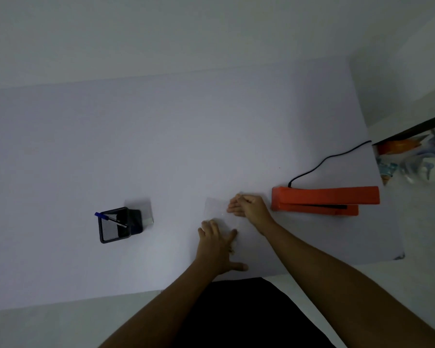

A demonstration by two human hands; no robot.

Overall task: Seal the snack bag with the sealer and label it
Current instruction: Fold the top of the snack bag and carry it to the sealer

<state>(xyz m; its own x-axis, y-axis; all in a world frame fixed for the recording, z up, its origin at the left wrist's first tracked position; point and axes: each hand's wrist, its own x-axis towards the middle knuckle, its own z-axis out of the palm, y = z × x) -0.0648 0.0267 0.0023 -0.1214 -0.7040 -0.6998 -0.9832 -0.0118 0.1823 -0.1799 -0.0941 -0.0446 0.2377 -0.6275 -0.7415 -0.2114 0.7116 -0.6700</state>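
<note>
now left hand (217, 247) presses snack bag (216, 208); right hand (249, 207) perhaps pinches edge

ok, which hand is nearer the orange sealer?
Right. The right hand is just left of the sealer, not touching it, pinching the far edge of the snack bag. The left hand presses flat on the bag, further left and nearer the person.
</note>
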